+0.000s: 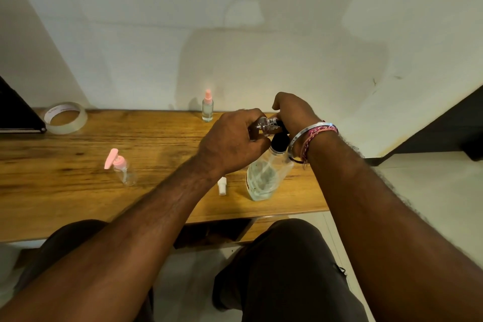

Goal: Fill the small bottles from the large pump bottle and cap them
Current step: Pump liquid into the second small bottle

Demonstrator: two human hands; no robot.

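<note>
1. Two hands meet over the large pump bottle [264,178], which stands near the right end of the wooden table [78,198], close to its near edge; it holds a low level of clear liquid, so it looks well used already.
2. Left hand [230,142] curls round a small clear bottle [264,125], tipped on its side with its neck towards the black pump head [281,140]; held so, I judge, to bring the mouth up to the spout.
3. Right hand [292,110] sits over the pump top with fingers bent down on it; whether it presses or merely steadies I cannot tell, as the fingertips are hidden; bangles and threads circle that wrist.
4. A small white cap [222,185] lies on the table just left of the large bottle's base, near enough to pick up once filling is done; probably it belongs to the bottle in hand.
5. Further left stands a small bottle with a pink pump top [122,168]; at the far edge by the wall stands a slim pink-topped spray bottle [207,107], both capped and set well apart from the work.
6. A roll of clear tape [65,117] rests at the far left corner, beside a dark object.
</note>
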